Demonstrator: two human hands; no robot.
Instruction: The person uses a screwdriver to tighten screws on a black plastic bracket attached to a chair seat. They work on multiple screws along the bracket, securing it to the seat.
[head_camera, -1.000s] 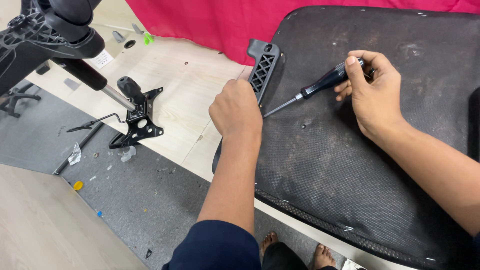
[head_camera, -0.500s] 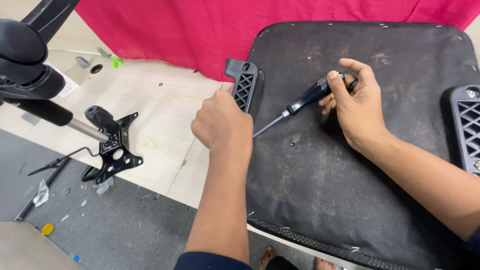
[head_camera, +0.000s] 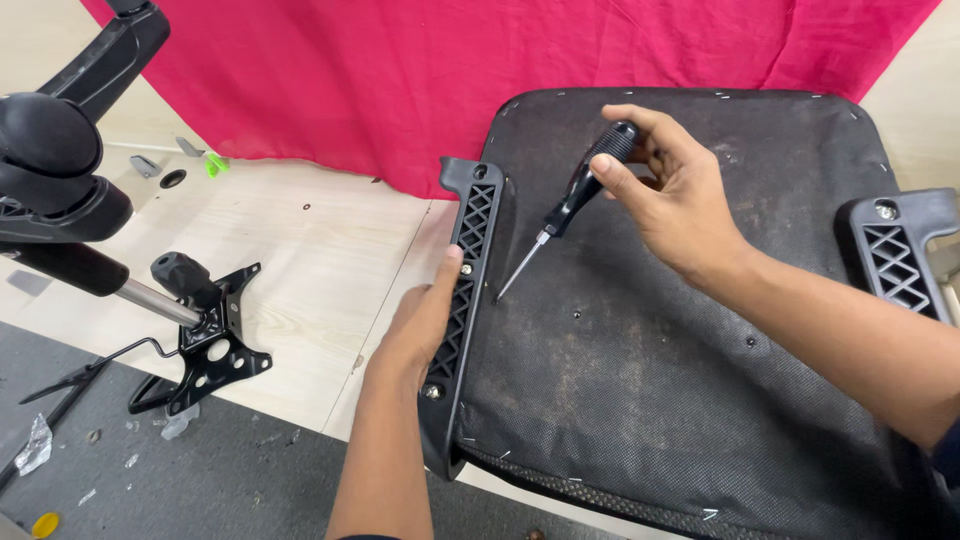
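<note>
The right hand (head_camera: 680, 205) holds a black-handled screwdriver with a thin metal shaft (head_camera: 575, 195), fingers and thumb clamped around the handle, tip slanting down to the fabric just right of a long black plastic lattice armrest bracket (head_camera: 462, 300). That bracket lies along the left edge of an upturned black fabric-covered chair seat (head_camera: 640, 400). The left hand (head_camera: 420, 320) rests against the bracket's left side, fingers together and stretched along it, thumb on top, pressing rather than gripping.

The bracket looks stiff and light, best steadied by its long edge as now; the screwdriver's ribbed handle should give a sure grip, while the narrow tip could slip off a screw head. The seat looks heavy and unlikely to shift.

A matching bracket (head_camera: 895, 255) sits at the far right. No packages, labels or signs are visible; only a red cloth (head_camera: 400, 80) behind, and a black metal chair mechanism plate (head_camera: 205, 350) on the floor at left.
</note>
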